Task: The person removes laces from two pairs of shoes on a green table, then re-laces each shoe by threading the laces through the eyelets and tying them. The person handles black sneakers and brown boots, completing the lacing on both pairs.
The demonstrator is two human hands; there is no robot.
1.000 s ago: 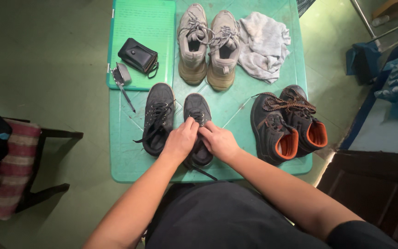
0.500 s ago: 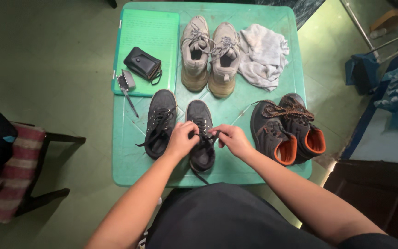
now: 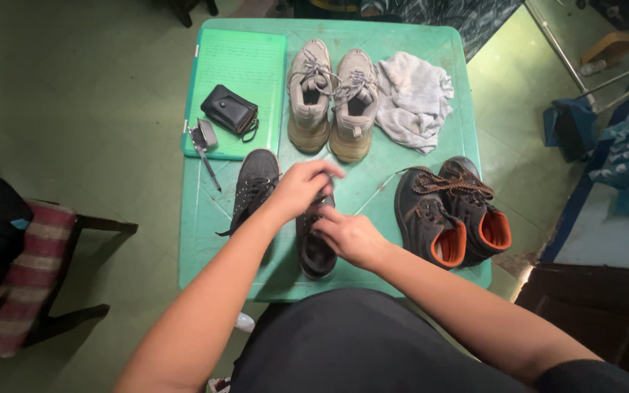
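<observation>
Both hands work the laces of the dark shoe (image 3: 316, 244) near the tabletop (image 3: 373, 193) front edge. Left hand (image 3: 301, 188) pinches lace; right hand (image 3: 349, 236) curled on the shoe. A hard tug could drag it off.

1. My left hand (image 3: 301, 188) reaches far and rightward, fingers curled and pinched, blurred at the tips.
2. My right hand (image 3: 349, 236) sits nearer, knuckles up, fingers bent leftward beneath the left hand.
3. Both forearms are bare, converging from the near edge.
</observation>
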